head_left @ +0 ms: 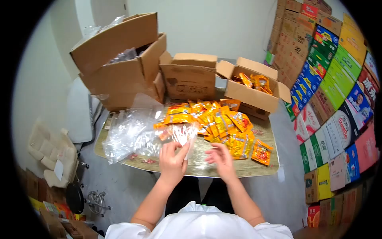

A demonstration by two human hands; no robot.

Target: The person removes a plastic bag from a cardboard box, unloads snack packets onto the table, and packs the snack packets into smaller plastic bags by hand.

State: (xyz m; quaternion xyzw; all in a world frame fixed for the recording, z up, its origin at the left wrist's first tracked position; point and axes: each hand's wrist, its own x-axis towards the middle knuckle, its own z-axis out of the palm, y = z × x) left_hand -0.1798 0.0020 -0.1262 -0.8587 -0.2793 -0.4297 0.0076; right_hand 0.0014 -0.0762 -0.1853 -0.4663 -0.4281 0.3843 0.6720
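My left hand (173, 162) is closed on the lower edge of a clear plastic bag (184, 133) at the table's front. Orange packets show beside and through the clear film. To its right, my right hand (221, 159) holds nothing, its fingers apart and turned toward the bag. Beyond both hands lies a heap of orange packets (223, 120), with a single packet (262, 152) at the heap's right end. A pile of clear plastic bags (126, 133) covers the table's left side.
An open carton (254, 91) holding orange packets stands at the back right. Another carton (189, 79) is at the back middle, and large stacked cartons (119, 75) rise at the left. Coloured boxes (330, 87) line the right wall.
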